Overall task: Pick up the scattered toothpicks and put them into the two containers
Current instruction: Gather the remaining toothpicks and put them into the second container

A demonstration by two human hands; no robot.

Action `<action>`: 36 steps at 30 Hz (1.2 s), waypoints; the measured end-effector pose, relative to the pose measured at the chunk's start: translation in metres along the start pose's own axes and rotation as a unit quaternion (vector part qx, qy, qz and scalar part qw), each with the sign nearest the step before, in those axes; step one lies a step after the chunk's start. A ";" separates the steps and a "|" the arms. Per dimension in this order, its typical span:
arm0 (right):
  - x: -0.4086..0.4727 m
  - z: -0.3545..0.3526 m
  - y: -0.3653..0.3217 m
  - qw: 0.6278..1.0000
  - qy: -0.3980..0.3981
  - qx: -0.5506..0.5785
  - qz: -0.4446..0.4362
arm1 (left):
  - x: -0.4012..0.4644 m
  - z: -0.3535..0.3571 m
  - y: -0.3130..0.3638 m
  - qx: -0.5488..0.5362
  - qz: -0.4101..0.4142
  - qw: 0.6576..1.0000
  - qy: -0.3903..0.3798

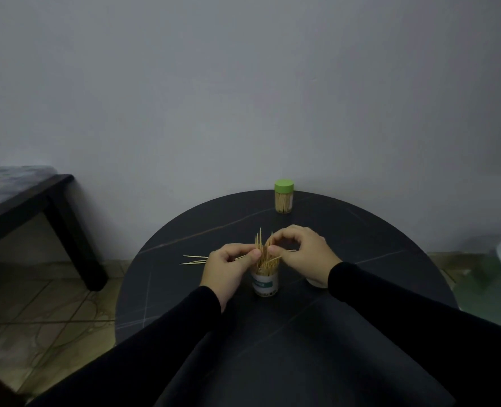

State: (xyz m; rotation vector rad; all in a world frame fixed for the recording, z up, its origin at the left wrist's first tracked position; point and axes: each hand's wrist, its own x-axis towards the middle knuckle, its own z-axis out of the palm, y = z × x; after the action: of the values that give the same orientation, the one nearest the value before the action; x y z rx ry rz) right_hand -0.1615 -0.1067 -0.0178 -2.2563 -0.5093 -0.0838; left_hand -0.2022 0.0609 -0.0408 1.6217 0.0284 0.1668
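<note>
Pinching thin pale wooden toothpicks (265, 254) at frame centre, the left hand (228, 270) and right hand (302, 254) curl fingers and thumbs around the bundle standing in the open clear plastic container (265, 284). Such sticks are probably light, stiff, sharp-tipped and snappable, best gripped mid-length. Loose toothpicks (195, 259) lie left of the hands. A green-lidded clear container (284, 196), full, stands higher up on the round dark marbled table (375, 245), beside a grey wall (243, 83).

Open container (265, 282) bristling with toothpicks (263, 250); capped container (284, 196) behind
</note>
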 end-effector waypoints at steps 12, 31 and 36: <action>0.003 -0.014 0.015 0.975 -0.218 -0.034 0.014 | -0.004 -0.005 0.003 0.395 0.235 0.885 -0.076; 0.011 -0.012 0.012 0.973 -0.229 0.002 -0.009 | 0.015 0.001 0.024 0.577 0.305 0.752 -0.091; 0.011 -0.015 0.007 0.971 -0.236 0.018 -0.011 | 0.013 -0.004 0.026 0.621 0.361 0.686 -0.115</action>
State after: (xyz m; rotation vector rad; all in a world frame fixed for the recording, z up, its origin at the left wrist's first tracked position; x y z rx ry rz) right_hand -0.1474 -0.1180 -0.0106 -2.2330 -0.7763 0.4596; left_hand -0.1920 0.0646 -0.0137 2.9482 -0.9002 0.6539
